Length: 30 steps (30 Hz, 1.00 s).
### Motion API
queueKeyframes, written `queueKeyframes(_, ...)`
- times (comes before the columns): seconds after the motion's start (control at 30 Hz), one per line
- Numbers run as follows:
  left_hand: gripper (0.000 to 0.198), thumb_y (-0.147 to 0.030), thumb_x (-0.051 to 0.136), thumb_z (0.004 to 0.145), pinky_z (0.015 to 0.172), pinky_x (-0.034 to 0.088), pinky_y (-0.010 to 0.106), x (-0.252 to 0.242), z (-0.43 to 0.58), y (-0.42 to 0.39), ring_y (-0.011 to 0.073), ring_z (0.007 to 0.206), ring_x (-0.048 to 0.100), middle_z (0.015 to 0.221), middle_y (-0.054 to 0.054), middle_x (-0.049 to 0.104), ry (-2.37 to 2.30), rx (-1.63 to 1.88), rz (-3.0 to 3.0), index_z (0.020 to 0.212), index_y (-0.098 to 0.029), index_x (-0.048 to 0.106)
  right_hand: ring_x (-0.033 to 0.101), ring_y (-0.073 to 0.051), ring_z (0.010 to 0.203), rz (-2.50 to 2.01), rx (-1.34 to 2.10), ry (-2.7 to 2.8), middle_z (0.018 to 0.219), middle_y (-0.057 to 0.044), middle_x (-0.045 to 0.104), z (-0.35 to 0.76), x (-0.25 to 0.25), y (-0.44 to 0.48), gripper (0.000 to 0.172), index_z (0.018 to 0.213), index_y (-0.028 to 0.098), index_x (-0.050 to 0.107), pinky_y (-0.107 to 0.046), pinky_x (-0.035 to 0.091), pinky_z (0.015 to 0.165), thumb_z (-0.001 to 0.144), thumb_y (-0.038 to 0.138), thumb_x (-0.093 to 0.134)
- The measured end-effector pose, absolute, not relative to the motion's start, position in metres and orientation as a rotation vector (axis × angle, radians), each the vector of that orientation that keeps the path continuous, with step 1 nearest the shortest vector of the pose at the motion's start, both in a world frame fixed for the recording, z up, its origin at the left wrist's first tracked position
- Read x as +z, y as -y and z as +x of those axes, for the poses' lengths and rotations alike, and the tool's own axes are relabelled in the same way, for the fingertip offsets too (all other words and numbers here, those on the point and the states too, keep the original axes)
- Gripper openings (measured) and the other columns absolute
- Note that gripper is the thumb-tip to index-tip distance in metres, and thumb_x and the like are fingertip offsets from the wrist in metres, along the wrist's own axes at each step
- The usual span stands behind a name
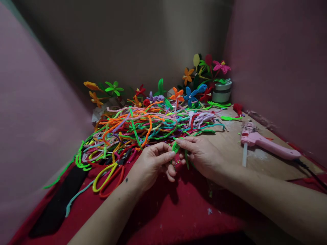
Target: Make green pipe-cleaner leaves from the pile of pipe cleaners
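Observation:
Between my two hands, over the red cloth, is a bent green pipe cleaner [175, 147]. My left hand [155, 163] pinches one part of it between thumb and forefinger, its other fingers curled loosely. My right hand [201, 153] grips the other part, with a green strand hanging below its fingers. Part of the pipe cleaner is hidden by the fingertips. Just beyond both hands lies a tangled heap of pipe cleaners [133, 124] in many colours.
Pipe-cleaner flowers stand at the back, with a white pot [221, 91] at the right. A pink glue gun [268, 144] with a cord lies on a wooden board [227, 143]. On the left are yellow-and-red-handled pliers [107, 178] and a black flat object [60, 200].

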<state>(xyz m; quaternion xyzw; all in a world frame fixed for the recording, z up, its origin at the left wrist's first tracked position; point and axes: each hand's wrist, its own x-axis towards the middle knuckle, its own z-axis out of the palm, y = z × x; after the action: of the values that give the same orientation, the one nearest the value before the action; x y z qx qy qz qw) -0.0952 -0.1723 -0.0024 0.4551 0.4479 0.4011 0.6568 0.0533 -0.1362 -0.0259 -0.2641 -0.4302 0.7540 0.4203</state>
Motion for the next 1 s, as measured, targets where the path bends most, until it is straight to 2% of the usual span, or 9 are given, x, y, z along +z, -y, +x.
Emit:
queueKeyframes(0.23,0.020,-0.029,0.056,0.079,0.032,0.044,0.020,0.002,-0.091,0.177,0.0078,0.033,0.049,0.053,-0.002,0.055,-1.146,0.952,1.178,0.069,-0.013,0.054,0.047,-0.006,0.044,-0.737,1.883,0.990,0.052,0.003,0.053,0.052,-0.023,0.138,0.015,0.064,0.013,0.059,-0.017,0.036,0.040,0.070,0.026,0.065)
queueKeyframes(0.4,0.017,-0.028,0.054,0.081,0.038,0.046,0.021,0.003,-0.092,0.177,0.0086,0.042,0.054,0.065,0.000,0.059,-1.103,1.001,1.136,0.073,-0.013,0.054,0.050,-0.008,0.048,-0.636,1.945,1.079,0.054,0.001,0.056,0.054,-0.021,0.136,0.023,0.066,0.014,0.059,-0.022,0.039,0.048,0.076,0.035,0.058)
queueKeyframes(0.47,0.017,-0.029,0.054,0.081,0.039,0.045,0.020,0.003,-0.094,0.176,0.0080,0.042,0.053,0.063,0.001,0.059,-1.117,1.041,1.139,0.074,-0.013,0.055,0.049,-0.009,0.049,-0.634,1.917,1.176,0.056,0.000,0.057,0.055,-0.017,0.136,0.026,0.064,0.014,0.059,-0.023,0.038,0.051,0.077,0.036,0.056)
queueKeyframes(0.67,0.014,-0.025,0.058,0.078,0.040,0.047,0.020,0.006,-0.102,0.172,0.0075,0.045,0.052,0.064,0.000,0.058,-1.149,1.159,1.126,0.074,-0.012,0.054,0.041,-0.007,0.045,-0.957,1.782,1.520,0.050,0.003,0.053,0.060,-0.002,0.142,0.016,0.060,0.014,0.062,-0.024,0.031,0.049,0.070,0.025,0.063)
queueKeyframes(0.87,0.007,-0.019,0.057,0.078,0.048,0.051,0.023,0.008,-0.107,0.172,0.0112,0.051,0.059,0.061,0.000,0.061,-1.037,1.133,1.153,0.082,-0.015,0.054,0.052,-0.009,0.055,-0.776,1.812,1.451,0.063,-0.001,0.060,0.059,-0.009,0.140,0.017,0.066,0.013,0.061,-0.025,0.039,0.058,0.075,0.027,0.060)
queueKeyframes(1.0,0.007,-0.020,0.057,0.077,0.049,0.052,0.025,0.009,-0.103,0.174,0.0126,0.049,0.060,0.057,0.001,0.063,-1.103,1.138,1.254,0.078,-0.014,0.052,0.056,-0.010,0.057,-0.646,1.793,1.287,0.066,-0.001,0.063,0.059,-0.012,0.141,0.011,0.077,0.015,0.058,-0.026,0.044,0.060,0.074,0.025,0.062)
